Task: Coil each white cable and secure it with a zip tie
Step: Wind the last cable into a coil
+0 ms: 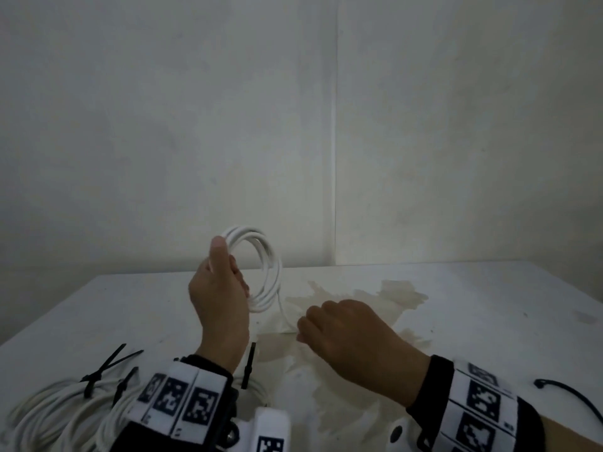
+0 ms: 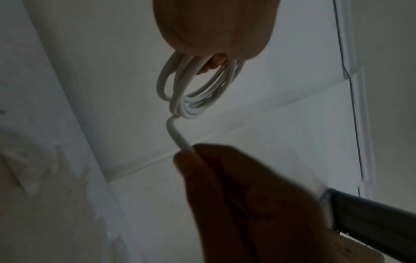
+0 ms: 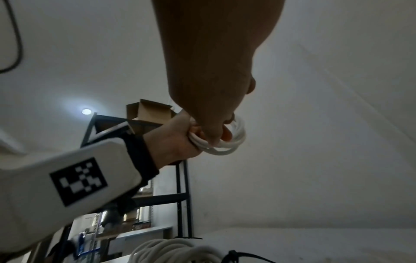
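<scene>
A white cable coil stands upright above the table, gripped at its left side by my left hand, thumb on top. A short free tail runs down from the coil to my right hand, which pinches it just above the table. In the left wrist view the coil hangs from my left hand and the tail enters the fingers of my right hand. The right wrist view shows my left hand wrapped round the coil, with my right hand in front.
Bundled white coils with black zip ties lie at the front left. One black zip tie lies by my left wrist, another at the front right. The white table has a stain; a wall stands close behind.
</scene>
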Demonstrator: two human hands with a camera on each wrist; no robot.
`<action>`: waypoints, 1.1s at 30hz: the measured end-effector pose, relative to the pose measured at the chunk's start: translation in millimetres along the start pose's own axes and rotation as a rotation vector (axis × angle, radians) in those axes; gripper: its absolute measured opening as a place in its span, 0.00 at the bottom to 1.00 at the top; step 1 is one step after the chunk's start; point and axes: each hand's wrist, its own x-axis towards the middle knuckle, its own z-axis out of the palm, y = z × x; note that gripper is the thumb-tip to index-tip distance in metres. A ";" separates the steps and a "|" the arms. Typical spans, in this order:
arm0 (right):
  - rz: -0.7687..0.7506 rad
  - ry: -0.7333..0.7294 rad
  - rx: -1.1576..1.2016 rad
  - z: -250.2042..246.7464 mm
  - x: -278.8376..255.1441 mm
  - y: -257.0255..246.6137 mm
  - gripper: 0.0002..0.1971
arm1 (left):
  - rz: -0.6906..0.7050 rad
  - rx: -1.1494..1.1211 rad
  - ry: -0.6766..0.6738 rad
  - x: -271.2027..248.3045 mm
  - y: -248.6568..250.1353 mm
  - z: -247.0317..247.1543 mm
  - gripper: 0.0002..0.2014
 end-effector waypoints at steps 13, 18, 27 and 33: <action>0.051 0.022 0.767 -30.9 19.1 0.9 0.05 | 0.122 0.178 -0.196 -16.1 -11.2 2.5 0.22; 0.324 -0.028 1.110 -34.6 25.8 9.1 0.05 | 0.077 0.233 -0.452 -30.1 -11.4 4.4 0.24; 0.379 0.035 0.997 -32.0 24.5 15.7 0.11 | -0.197 0.295 -0.629 -28.9 -12.5 10.1 0.25; 0.299 0.138 0.630 -25.0 25.2 26.8 0.18 | -0.273 0.325 -0.720 -36.4 -12.6 12.1 0.27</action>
